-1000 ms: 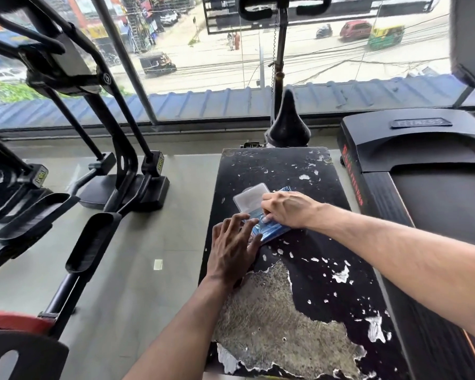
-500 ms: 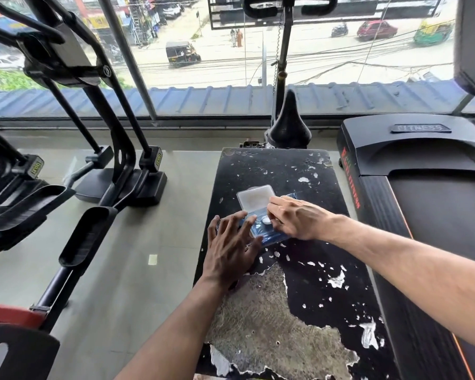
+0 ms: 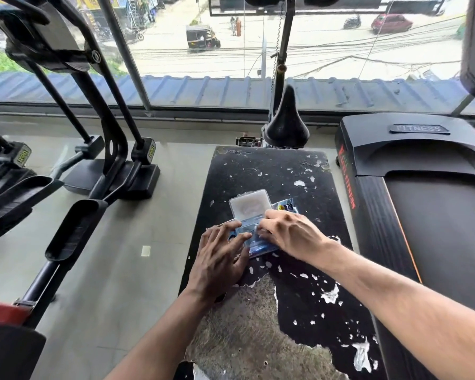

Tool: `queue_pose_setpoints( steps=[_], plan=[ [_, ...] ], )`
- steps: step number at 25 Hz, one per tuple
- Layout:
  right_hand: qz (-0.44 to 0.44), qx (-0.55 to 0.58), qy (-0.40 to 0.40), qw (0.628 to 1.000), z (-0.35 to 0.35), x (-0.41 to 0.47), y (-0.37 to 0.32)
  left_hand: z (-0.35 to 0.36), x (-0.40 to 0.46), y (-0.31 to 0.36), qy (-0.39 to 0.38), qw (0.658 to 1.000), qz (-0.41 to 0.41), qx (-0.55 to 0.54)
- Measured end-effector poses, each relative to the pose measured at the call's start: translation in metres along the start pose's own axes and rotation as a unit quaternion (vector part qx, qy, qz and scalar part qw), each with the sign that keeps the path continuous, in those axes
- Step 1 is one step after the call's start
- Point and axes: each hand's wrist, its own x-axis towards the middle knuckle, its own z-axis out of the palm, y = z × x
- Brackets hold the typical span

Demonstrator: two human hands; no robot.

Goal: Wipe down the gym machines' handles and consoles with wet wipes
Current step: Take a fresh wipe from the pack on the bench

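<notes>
Wipes pack [image 3: 254, 237] (lid up) under flat left hand [image 3: 220, 259], curled right hand [image 3: 291, 234], on peeling bench [image 3: 299, 311].

So there's this beat-up black bench pad [image 3: 272, 176] carrying everything, and its black covering is peeling badly, with white flecks showing all over and a big grey-brown bare patch [image 3: 247, 325] spreading across the near end. A blue pack of wet wipes [image 3: 258, 242] is lying flat around the middle of it, with its clear plastic lid [image 3: 249, 206] flipped open toward the window. The left hand [image 3: 220, 259] is resting on the pad and the pack's near-left edge, and the right hand [image 3: 291, 233] is sitting on top of the pack.
</notes>
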Motion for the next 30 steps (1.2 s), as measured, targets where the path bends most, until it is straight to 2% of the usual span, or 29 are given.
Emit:
queue_pose_setpoints(
  steps=[5, 11, 16, 23, 27, 30],
  plan=[
    [0.004, 0.026, 0.056, 0.998, 0.008, 0.0, -0.001, -0.001, 0.0, 0.0, -0.016, 1.0, -0.017, -0.007],
    [-0.006, 0.051, 0.06, 0.997, -0.001, -0.019, -0.004, -0.016, 0.002, 0.014, -0.05, 0.997, -0.05, -0.011],
    [0.008, 0.074, 0.067, 0.995, -0.004, -0.034, -0.012, -0.024, 0.013, 0.02, -0.101, 0.994, -0.032, 0.016],
    [0.029, 0.129, 0.061, 0.989, -0.002, -0.04, -0.013, -0.031, 0.027, 0.028, -0.185, 0.98, -0.073, -0.026],
    [0.052, 0.074, -0.001, 0.996, -0.006, -0.031, -0.01, -0.021, 0.031, 0.029, -0.154, 0.986, -0.059, -0.01],
    [0.04, 0.065, 0.004, 0.997, -0.009, -0.025, -0.012, -0.016, 0.023, 0.021, -0.13, 0.989, -0.065, -0.029]
  ],
)
